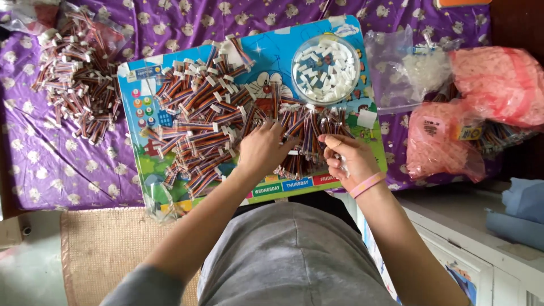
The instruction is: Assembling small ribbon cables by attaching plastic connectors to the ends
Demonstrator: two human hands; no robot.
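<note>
Here the person's left hand lay palm-down, fingers loosely spread, on a row of short multicoloured ribbon cables with white plastic connectors that rested on a bright blue cartoon-printed board. The right hand hovered just beside it at the row's right end, thumb and fingers drawn together; it seemed to be pinching a small white piece, though the picture did not show that piece clearly enough to name it. A pink band circled that wrist.

The row of cables sat directly ahead of both hands, between them and a round clear plastic tub of loose white connector housings. Each cable's long axis ran roughly away from the person, so the cable ends pointed back toward the fingertips. The left hand was touching the row; the right was at its edge, and was the nearer of the two to the tub, which lay up and slightly left of it.

A larger jumbled heap of the same cables covered the board's middle and left, and another heap lay on the purple patterned cloth beyond the board. Pink plastic bags sat well apart to the right.
</note>
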